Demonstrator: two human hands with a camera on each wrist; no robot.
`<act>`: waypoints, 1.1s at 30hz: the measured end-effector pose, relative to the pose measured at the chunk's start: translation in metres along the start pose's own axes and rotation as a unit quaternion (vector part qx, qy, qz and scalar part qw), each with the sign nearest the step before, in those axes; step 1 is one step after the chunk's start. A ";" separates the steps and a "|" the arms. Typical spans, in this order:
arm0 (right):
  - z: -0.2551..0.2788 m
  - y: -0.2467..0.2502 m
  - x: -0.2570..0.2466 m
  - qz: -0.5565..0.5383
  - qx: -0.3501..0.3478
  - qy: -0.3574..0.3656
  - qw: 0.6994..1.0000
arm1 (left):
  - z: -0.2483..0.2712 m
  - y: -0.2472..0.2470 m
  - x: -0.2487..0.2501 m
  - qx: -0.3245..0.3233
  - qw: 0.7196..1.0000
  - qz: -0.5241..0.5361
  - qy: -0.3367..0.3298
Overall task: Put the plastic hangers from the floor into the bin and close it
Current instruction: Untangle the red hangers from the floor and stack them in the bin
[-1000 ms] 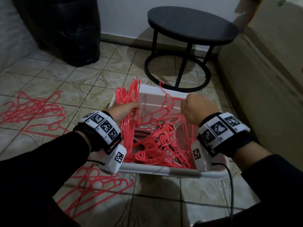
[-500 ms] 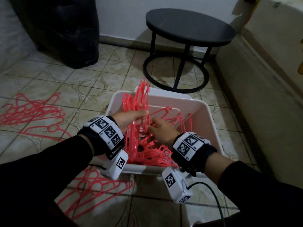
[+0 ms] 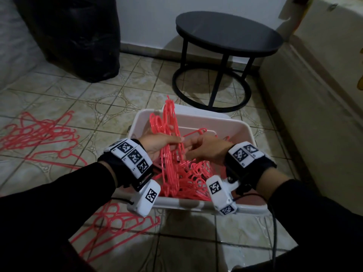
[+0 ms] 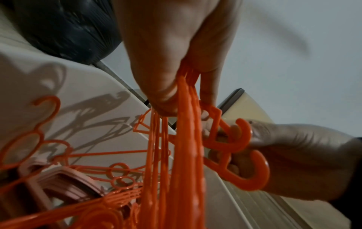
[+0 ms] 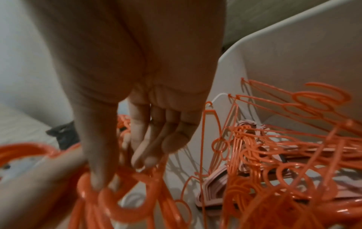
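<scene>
A white plastic bin (image 3: pixel 243 127) stands open on the tiled floor, with a tangle of red hangers (image 3: pixel 196 178) lying inside it. My left hand (image 3: pixel 163 143) grips a bundle of red hangers (image 3: pixel 170 122) that stands upright at the bin's left side; thumb and fingers (image 4: pixel 166 93) pinch its bars. My right hand (image 3: pixel 204 149) meets the bundle from the right, and its thumb (image 5: pixel 98 170) and fingers pinch the hooks (image 4: pixel 239 139). More red hangers lie on the floor at the left (image 3: pixel 39 134) and near the bin's front left corner (image 3: pixel 117 224).
A black round side table (image 3: pixel 227 30) stands just behind the bin. A black bag (image 3: pixel 74 36) sits at the back left and beige furniture (image 3: pixel 314 95) runs along the right. Pale pink hangers (image 5: pixel 213 190) lie stacked at the bin's bottom.
My right hand has left the bin's right side and crossed left to the bundle in my left hand. The hangers it held up now lie in the bin.
</scene>
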State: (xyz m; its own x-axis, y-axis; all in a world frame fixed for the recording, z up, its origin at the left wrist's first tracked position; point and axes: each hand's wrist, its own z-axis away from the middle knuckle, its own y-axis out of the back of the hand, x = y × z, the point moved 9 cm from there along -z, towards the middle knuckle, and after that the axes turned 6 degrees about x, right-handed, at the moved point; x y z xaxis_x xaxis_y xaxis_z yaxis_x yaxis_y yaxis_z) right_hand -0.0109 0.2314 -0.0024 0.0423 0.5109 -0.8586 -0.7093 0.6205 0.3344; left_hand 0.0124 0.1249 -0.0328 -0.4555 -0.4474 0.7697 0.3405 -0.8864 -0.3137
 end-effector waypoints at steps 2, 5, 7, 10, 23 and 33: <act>0.000 0.002 0.005 -0.062 -0.036 -0.030 0.997 | 0.003 -0.007 -0.001 -0.024 1.000 -0.006 0.005; 0.001 0.015 0.001 -0.155 -0.007 -0.054 0.986 | 0.005 -0.008 -0.004 -0.029 0.999 -0.027 -0.006; 0.000 0.026 0.002 -0.202 0.057 -0.069 0.975 | 0.004 -0.003 -0.002 -0.016 0.998 -0.043 -0.041; -0.002 0.024 0.008 -0.177 0.101 -0.097 0.974 | 0.008 -0.010 0.003 -0.034 0.993 -0.071 -0.093; -0.006 0.033 0.000 -0.139 0.188 -0.029 0.972 | 0.016 -0.020 0.017 -0.059 0.980 -0.098 -0.162; 0.006 0.013 -0.015 -0.162 0.145 0.025 0.976 | 0.014 0.004 0.042 0.060 0.977 -0.051 -0.198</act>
State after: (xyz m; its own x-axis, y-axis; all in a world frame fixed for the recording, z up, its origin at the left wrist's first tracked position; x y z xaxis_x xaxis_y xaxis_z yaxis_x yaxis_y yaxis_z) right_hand -0.0168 0.2352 0.0169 0.1916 0.2346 -0.9530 -0.4345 0.8909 0.1320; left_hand 0.0061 0.1042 0.0059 -0.1466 -0.2555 0.9556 0.4148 -0.8929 -0.1751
